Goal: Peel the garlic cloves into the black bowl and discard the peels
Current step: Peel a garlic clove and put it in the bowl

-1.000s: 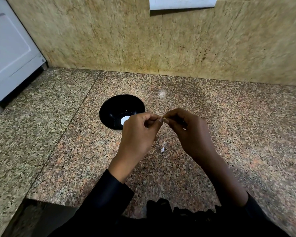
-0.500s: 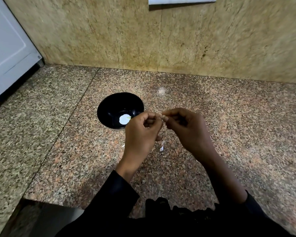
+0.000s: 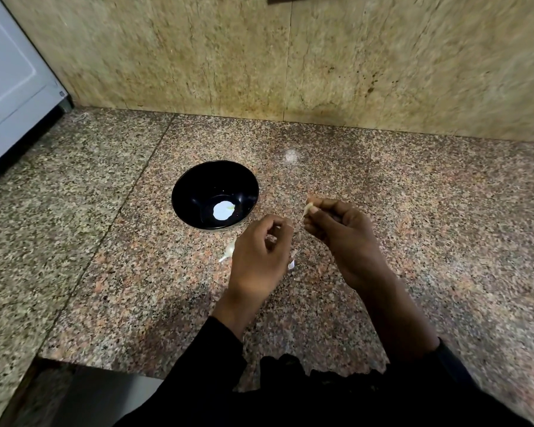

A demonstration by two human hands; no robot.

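Observation:
The black bowl (image 3: 195, 186) stands on the granite counter, left of my hands, with a pale white patch (image 3: 223, 210) at its bottom. My right hand (image 3: 344, 241) pinches a thin pale garlic peel (image 3: 307, 208) between thumb and fingertips, just right of the bowl. My left hand (image 3: 259, 254) is below the bowl's right edge. Its fingers are curled round a small garlic clove that is mostly hidden. A loose clove (image 3: 228, 250) lies on the counter behind my left hand. Small peel scraps (image 3: 291, 265) lie between my hands.
The granite counter (image 3: 429, 241) ends at a tiled wall (image 3: 352, 63) behind. A white appliance (image 3: 10, 87) stands at the far left. The counter's front edge (image 3: 99, 366) drops off at the lower left.
My hands, joined at the fingertips before, have pulled apart. The right hand moved up and right with the peel. The camera tilted, so the bowl shows fully.

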